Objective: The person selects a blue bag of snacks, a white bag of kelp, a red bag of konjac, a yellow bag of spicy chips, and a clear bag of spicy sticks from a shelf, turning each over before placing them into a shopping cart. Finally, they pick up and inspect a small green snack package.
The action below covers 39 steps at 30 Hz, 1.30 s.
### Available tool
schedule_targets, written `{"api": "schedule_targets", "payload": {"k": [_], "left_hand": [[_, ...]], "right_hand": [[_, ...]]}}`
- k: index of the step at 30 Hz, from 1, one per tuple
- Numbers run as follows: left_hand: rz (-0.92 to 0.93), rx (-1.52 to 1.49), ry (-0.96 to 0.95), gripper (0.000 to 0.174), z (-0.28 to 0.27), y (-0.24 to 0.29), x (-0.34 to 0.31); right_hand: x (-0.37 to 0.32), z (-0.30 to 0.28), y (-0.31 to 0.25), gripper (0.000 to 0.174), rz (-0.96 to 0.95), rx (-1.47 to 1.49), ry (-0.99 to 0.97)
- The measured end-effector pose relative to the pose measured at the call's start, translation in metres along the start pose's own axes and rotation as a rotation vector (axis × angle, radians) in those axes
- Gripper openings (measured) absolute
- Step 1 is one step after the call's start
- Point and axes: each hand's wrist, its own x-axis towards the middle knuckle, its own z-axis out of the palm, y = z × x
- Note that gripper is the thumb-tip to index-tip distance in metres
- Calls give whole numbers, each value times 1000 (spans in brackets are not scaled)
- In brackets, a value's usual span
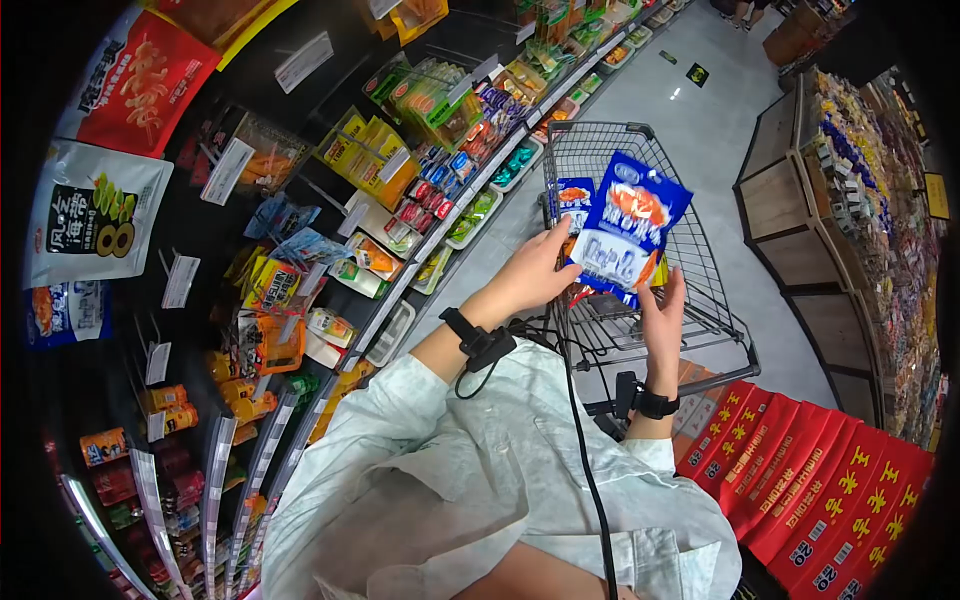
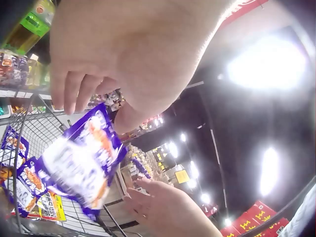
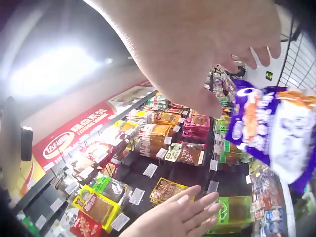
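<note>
A blue and white snack bag (image 1: 632, 225) with an orange food picture hangs over the wire shopping cart (image 1: 725, 290). My left hand (image 1: 540, 265) is at its left side, fingers fairly straight and thumb close to the edge. Below its lower right corner, my right hand (image 1: 662, 315) has its fingers spread apart. The wrist views show both the left hand (image 3: 173, 217) and the right hand (image 2: 165, 207) with loosely extended fingers, not curled round the bag. Similar blue bags (image 2: 30, 180) and a yellow packet (image 2: 52, 207) lie inside the cart.
Shelves of packaged snacks (image 1: 370, 160) run along the left, with price tags (image 1: 228, 170) sticking out. Red boxes (image 1: 800, 480) are stacked at the lower right. A wooden bin display (image 1: 790, 220) stands across the grey aisle floor (image 1: 690, 130).
</note>
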Motion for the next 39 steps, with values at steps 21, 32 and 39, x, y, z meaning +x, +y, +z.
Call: {"api": "schedule_targets", "payload": {"k": [21, 32, 39], "left_hand": [[-46, -317, 586, 29, -192, -49, -173], [41, -214, 953, 29, -321, -1, -351], [231, -227, 1158, 44, -357, 19, -364]], "right_hand": [[-45, 211, -128, 29, -159, -10, -692], [-123, 359, -256, 22, -519, 215, -987], [-144, 402, -346, 38, -767, 400, -890]]}}
